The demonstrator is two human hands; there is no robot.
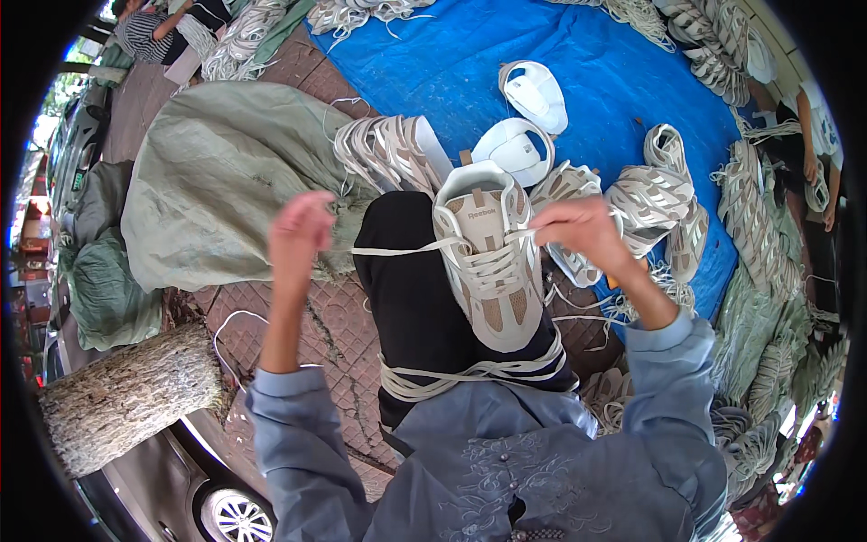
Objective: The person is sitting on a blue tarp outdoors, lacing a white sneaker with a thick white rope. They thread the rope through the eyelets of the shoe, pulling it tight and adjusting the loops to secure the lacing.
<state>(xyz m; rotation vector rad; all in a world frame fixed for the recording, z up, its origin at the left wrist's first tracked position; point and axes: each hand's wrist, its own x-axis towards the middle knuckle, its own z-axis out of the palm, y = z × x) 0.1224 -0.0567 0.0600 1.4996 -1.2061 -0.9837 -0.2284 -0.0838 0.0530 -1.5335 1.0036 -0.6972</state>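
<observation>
A beige and white sneaker upper (510, 316) rests on my black-clothed lap, toe toward me. Its white lace is threaded through the lower eyelets in crossing rows. My left hand (302, 230), a little smeared by motion, is off to the left with fingers closed at the end of the taut shoelace (402, 250). Beside the upper's right eyelets, my right hand (578, 230) pinches the lace's other side. A bundle of loose white laces (470, 375) lies across my thighs.
A blue tarp (614, 81) ahead carries more beige sneaker uppers (650, 194) and white shoe-shaped pieces (535, 98). Stacked uppers (384, 149) stand by a grey-green cloth sack (217, 181) at left. A tree trunk (135, 397) and parked car (153, 492) are lower left; people sit at both sides.
</observation>
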